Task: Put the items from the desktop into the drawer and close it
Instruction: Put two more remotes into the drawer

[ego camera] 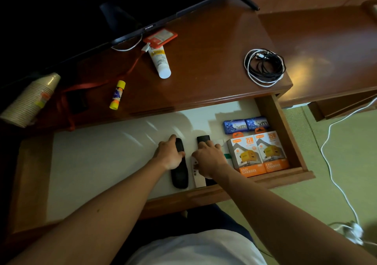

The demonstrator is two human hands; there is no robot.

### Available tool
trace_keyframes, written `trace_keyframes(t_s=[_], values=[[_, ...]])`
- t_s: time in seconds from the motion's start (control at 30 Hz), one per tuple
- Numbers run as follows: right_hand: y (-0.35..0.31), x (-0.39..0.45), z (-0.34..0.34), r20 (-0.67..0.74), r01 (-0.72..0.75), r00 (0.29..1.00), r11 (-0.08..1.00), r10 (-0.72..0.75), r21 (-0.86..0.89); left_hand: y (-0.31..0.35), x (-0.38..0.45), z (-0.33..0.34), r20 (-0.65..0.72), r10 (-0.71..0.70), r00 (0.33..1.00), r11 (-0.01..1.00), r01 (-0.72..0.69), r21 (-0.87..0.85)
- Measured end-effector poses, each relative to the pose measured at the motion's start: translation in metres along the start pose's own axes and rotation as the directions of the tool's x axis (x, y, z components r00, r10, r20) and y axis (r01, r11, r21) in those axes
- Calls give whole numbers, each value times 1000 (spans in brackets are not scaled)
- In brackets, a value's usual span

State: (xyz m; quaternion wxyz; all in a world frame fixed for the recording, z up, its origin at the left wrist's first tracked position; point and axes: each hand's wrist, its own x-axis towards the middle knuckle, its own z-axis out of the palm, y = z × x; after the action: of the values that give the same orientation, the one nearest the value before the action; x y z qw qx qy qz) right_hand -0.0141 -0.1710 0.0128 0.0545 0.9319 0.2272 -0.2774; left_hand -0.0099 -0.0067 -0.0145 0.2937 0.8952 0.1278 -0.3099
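Both hands work inside the open drawer (281, 126): left hand (170, 155) grips a black remote (179, 175), right hand (208, 158) presses others (grip unclear). Closing now would strand the bench (204, 50) cable (264, 67).

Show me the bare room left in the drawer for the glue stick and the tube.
The drawer floor is bare from its left wall to the black remote under the left hand. The right end is crowded: right hand on two remotes, charger boxes, blue packets.

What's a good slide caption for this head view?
Both hands set remotes into the open drawer; glue stick waits on the desk.
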Motion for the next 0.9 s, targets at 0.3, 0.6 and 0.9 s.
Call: trace_keyframes(t_s=[0.3, 0.6, 0.9], values=[[-1, -1, 5, -4, -6, 1000, 1000, 6, 21, -8, -3, 14, 11, 31, 999, 997, -30, -76], [-2, -1, 6, 1, 3, 1000, 999, -3, 40, 0, -7, 16, 28, -13, 1000, 1000, 13, -22], [-30, 14, -50, -314, 149, 950, 882, -2, 447, -4, -32, -12, -292, -51, 955, 992, 16, -122]])
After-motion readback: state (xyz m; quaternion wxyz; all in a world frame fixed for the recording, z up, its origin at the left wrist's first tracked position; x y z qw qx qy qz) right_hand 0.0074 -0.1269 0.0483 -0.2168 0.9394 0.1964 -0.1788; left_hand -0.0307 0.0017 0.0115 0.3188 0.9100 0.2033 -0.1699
